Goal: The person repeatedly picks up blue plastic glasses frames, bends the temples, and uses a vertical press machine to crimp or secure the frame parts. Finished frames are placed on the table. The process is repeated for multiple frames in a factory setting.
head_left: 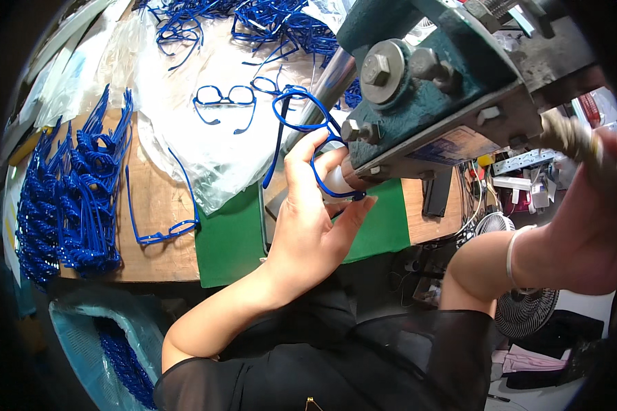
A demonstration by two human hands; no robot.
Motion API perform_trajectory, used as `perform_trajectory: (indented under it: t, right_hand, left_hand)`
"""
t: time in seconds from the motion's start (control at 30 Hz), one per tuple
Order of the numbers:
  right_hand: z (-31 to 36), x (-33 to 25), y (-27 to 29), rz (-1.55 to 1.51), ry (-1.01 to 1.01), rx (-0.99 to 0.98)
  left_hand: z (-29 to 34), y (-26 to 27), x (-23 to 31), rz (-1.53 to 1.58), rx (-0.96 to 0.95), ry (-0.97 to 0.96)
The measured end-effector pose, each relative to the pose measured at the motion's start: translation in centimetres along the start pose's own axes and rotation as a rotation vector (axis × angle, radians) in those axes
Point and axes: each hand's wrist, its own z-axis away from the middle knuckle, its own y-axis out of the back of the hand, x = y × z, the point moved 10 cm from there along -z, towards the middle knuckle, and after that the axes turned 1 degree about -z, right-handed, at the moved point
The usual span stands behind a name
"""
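My left hand [312, 219] is closed, pinching a blue eyeglass frame [276, 154] at one lens rim. That rim sits against the pale rounded tip [337, 181] under a dark green metal press [425, 82]; the other rim and a temple arm point up and left. At the right edge, my right hand [596, 164] appears wrapped around a cord-wrapped handle [567, 133] by the press. Motion blurs that hand and its fingers are partly hidden.
Stacked blue frames [82, 198] stand at left; a single frame [163, 233] lies beside them. Another frame [225, 97] rests on white plastic, with a tangled heap [281, 27] behind. A green mat [230, 240] covers the front edge. Below are a lined bin [68, 329] and a fan [526, 312].
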Motion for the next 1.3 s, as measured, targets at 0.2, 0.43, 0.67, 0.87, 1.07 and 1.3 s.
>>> perform_trajectory:
  t: [0.2,0.43,0.67,0.87,1.07,1.3]
  right_hand:
    - [2.9,-1.6,-4.7,-0.118,0.153,-0.759]
    - [3.7,-1.5,-0.9,-0.252,0.016,-0.324]
    - [0.8,0.2,-0.7,-0.172,0.0,-0.128]
    - [13.3,11.2,-1.1,0.772,-0.12,-0.532]
    - [24.1,18.3,2.3,0.837,-0.476,-0.72]
    - [27.0,18.7,2.3,0.973,-0.425,-0.774]
  left_hand:
    - [-0.8,-0.6,-1.2,0.084,-0.043,0.117]
    - [-0.9,-0.6,0.0,-0.052,-0.064,0.046]
    - [0.4,0.0,0.2,-0.316,-0.017,-0.029]
    - [1.2,1.0,1.4,-0.481,-0.01,-0.07]
    - [4.6,3.5,1.6,0.094,-0.028,0.03]
    - [6.2,4.7,0.8,0.251,0.038,0.014]
